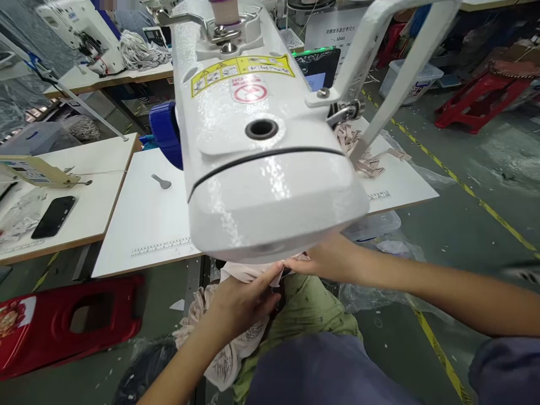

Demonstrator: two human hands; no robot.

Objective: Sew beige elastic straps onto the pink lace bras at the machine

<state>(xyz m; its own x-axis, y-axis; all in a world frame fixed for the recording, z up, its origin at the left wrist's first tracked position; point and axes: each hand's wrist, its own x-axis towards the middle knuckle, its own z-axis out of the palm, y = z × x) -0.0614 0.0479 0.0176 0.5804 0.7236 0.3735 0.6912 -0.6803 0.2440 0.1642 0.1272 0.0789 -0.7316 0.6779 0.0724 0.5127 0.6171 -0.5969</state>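
Below the front of a white sewing machine (274, 208), pale pink fabric (247, 271) lies between my two hands. My left hand (247, 301) is closed on this fabric, its thumb pointing toward the machine. Close beside it, my right hand (323, 261) pinches the fabric's right edge, fingertips nearly touching the left ones; part of this hand is hidden under the machine head. More pale pink fabric pieces (223, 360) hang beneath my left hand, next to my lap. The needle area is hidden by the machine head.
A white table (147, 219) surrounds the machine, with a grey tool (161, 181) and, at right, pink strips (371, 166). A black phone (54, 217) lies on the left table. Red stools stand at lower left (109, 337) and upper right (485, 93). A white metal frame (405, 79) rises at right.
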